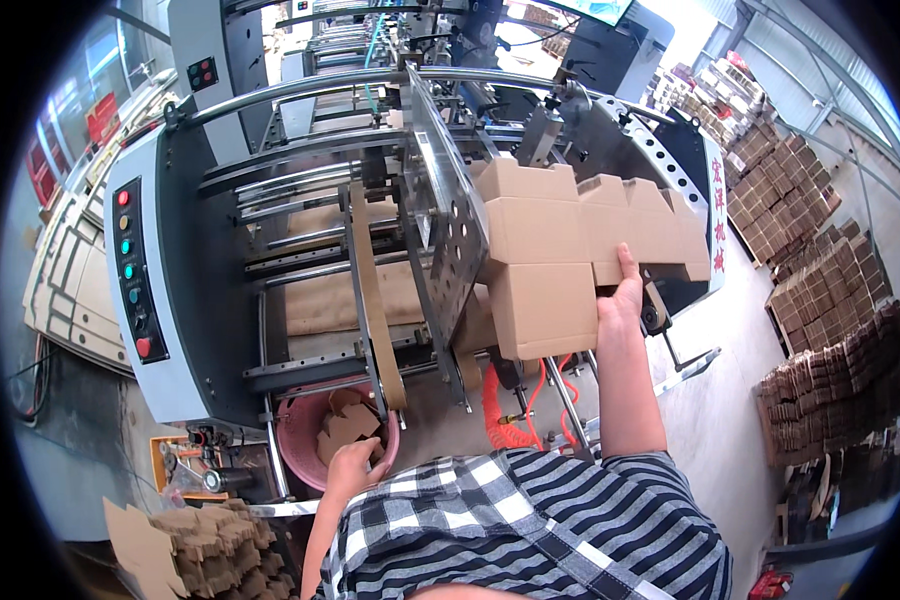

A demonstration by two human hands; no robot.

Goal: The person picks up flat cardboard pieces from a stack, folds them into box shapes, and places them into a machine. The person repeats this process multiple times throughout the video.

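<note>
My right hand grips the lower edge of a flat brown cardboard box blank, its thumb lying on top and the other fingers hidden beneath. The blank has several creased panels and cut flaps, and lies against the right side of a perforated metal plate on the machine. My left hand is low at the front rim of a pink basket, its fingers curled together. Inside the basket lie cardboard pieces, close to those fingers. Whether the left hand holds one of them is hard to make out.
The machine has a control panel with coloured buttons at left and a tan belt. Orange coiled hose hangs below the blank. Stacked cardboard blanks stand at lower left; bundled cardboard stacks line the right.
</note>
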